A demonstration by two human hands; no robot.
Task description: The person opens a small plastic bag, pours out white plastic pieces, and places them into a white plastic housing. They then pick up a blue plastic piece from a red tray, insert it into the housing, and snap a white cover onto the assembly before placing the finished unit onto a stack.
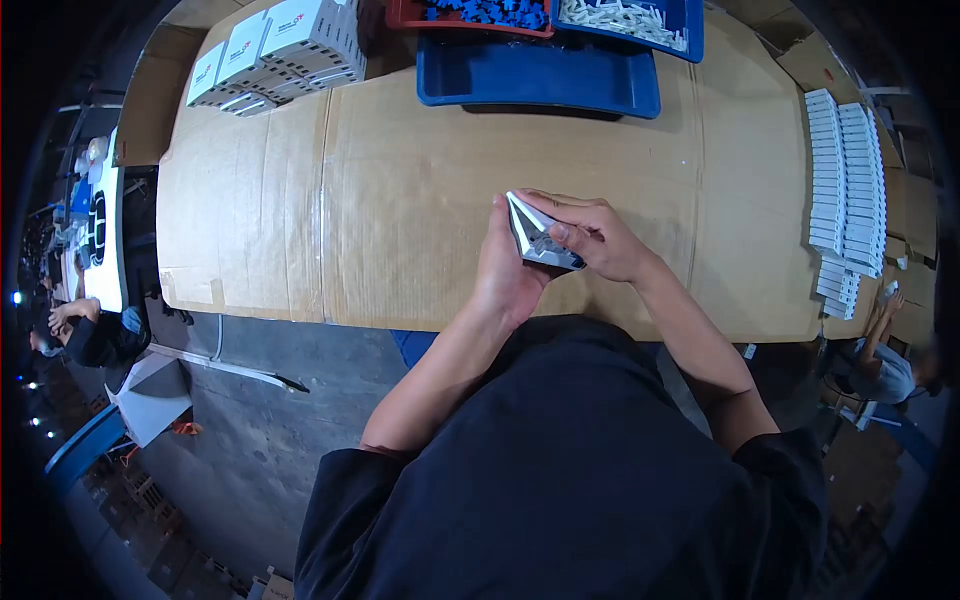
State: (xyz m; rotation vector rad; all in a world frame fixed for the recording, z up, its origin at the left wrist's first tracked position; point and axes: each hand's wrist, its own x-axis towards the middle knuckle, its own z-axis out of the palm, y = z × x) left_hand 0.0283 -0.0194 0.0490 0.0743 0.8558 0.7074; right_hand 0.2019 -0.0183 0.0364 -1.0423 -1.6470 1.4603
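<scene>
Both hands are together over the near part of the cardboard-covered table (pixel 420 190), around a small white and grey box-like piece (pixel 541 242). My left hand (pixel 506 264) wraps the piece from its left side and below, fingers pointing away from me. From the right, my right hand (pixel 602 238) grips its upper edge, the thumb lying on the grey, shiny face. A bright white edge of the piece faces up between the hands. What is inside it is too small to tell.
White boxes (pixel 296 30) are stacked at the back left. Behind the hands sit an empty blue tray (pixel 540 78), a red tray (pixel 400 14) of blue pieces and a blue tray (pixel 694 40) of white pieces. Stacked white items (pixel 845 185) line the right. People are at both sides.
</scene>
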